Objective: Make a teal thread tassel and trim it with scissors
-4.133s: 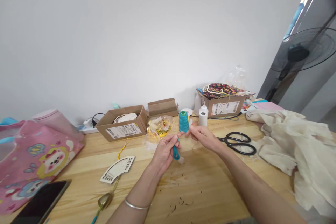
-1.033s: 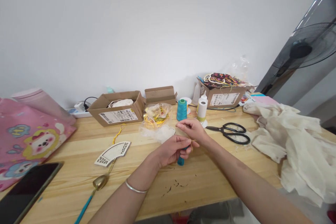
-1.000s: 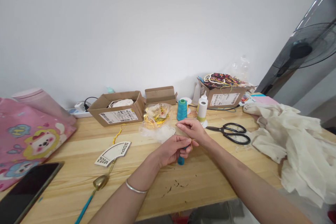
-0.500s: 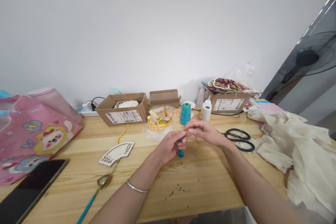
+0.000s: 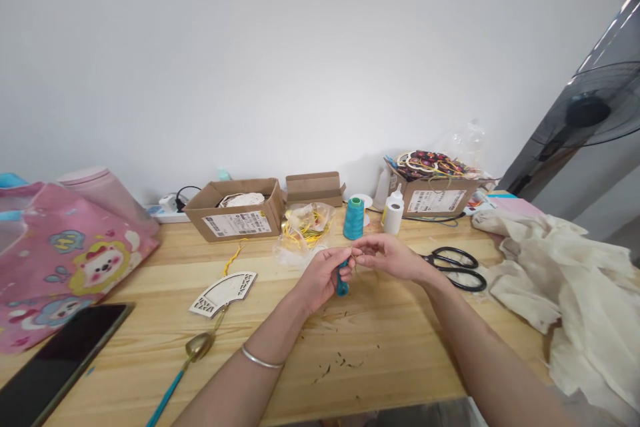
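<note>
My left hand (image 5: 324,280) is closed around a slim teal bundle (image 5: 343,287), probably of thread, whose lower end pokes out below the fingers. At the bundle's top, my right hand (image 5: 383,257) pinches a thin brownish cord (image 5: 355,257), fingertips touching those of my left hand. Most of the bundle is hidden by my fingers. Just behind the hands stands a cone of teal thread (image 5: 354,219). To the left lies a pale fan-shaped wooden ornament (image 5: 223,293) with a yellow cord (image 5: 232,259). Below it is a gold spoon-shaped piece (image 5: 199,345) with a teal stem (image 5: 167,397).
Black-handled scissors (image 5: 457,268) and crumpled cream cloth (image 5: 565,287) lie right. Behind are a white bottle (image 5: 393,212), a plastic bag of yellow cords (image 5: 306,227), an open carton (image 5: 235,220) and a filled carton (image 5: 435,197). A phone (image 5: 60,360) and pink bag (image 5: 75,253) are left.
My right hand has dropped slightly, its fingers drawn lower around the cord. The teal bundle has shifted a little up and left in my left hand.
</note>
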`<state>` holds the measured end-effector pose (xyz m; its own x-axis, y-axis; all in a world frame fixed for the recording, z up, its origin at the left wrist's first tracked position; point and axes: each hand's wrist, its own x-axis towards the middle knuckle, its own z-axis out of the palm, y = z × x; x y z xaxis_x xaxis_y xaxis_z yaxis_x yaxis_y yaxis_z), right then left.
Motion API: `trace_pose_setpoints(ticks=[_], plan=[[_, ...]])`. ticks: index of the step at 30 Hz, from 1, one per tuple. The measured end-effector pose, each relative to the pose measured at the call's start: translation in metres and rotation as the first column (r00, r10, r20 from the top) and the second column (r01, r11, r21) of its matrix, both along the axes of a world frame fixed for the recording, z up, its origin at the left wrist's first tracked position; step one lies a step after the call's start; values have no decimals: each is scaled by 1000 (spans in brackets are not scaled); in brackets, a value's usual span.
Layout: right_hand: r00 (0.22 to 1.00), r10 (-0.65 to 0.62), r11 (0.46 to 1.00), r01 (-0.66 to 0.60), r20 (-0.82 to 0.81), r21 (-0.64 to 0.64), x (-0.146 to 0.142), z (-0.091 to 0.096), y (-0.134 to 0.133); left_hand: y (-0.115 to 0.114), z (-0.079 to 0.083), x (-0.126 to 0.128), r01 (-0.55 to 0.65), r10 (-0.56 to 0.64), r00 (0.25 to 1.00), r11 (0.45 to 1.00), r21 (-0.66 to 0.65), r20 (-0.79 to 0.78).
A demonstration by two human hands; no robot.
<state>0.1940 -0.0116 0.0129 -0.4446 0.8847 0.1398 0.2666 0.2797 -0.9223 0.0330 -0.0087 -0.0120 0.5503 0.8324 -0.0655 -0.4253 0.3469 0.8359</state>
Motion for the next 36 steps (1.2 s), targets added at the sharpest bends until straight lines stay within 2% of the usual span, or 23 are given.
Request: trace_pose_setpoints(ticks=[4, 8, 13, 17, 19, 23, 26, 36], plan=[[998, -44, 999, 44, 40, 10, 2, -1, 2, 0, 0, -1, 13, -13, 1000, 1000, -1, 6], [990, -140, 977, 134, 31, 165, 6, 0, 4, 1, -1, -1, -4, 4, 1000, 1000, -12, -15], [978, -206, 906, 174, 44, 386, 2, 1, 1, 4, -5, 0, -69, 69, 997, 998, 10, -40], [969, -207, 841, 107, 133, 530, -2, 0, -3, 5, -6, 0, -127, 129, 989, 991, 40, -73], [979, -157, 862, 70, 132, 502, -4, 0, -4, 5, -6, 0, -147, 149, 987, 988, 43, -64], [976, -214, 936, 195, 36, 292, -6, -3, -2, 4, -5, -1, -163, 163, 987, 987, 12, -5], [977, -209, 968, 202, 30, 151, -9, -8, 0, 4, -5, -2, -143, 142, 989, 990, 11, 29], [954, -281, 959, 282, -103, -6, -19, -15, 2, 6, -5, -2, -144, 143, 989, 989, 40, 27]])
